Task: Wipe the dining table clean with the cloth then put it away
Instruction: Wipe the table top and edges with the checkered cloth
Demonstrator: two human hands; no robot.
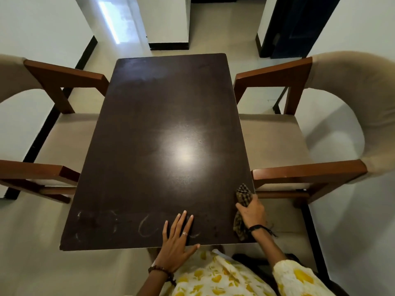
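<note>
A dark brown dining table fills the middle of the head view. Pale ring-shaped smears mark its near edge. My left hand lies flat on the table by the near edge, fingers spread, holding nothing. My right hand grips a brown checked cloth at the table's near right corner. Part of the cloth sticks out ahead of the hand along the right edge, and its tail hangs down behind the hand near the wrist.
Two wooden armchairs with beige cushions flank the table, one on the left and one on the right, their arms close to the table's sides. Light floor tiles run beyond the far end toward a doorway.
</note>
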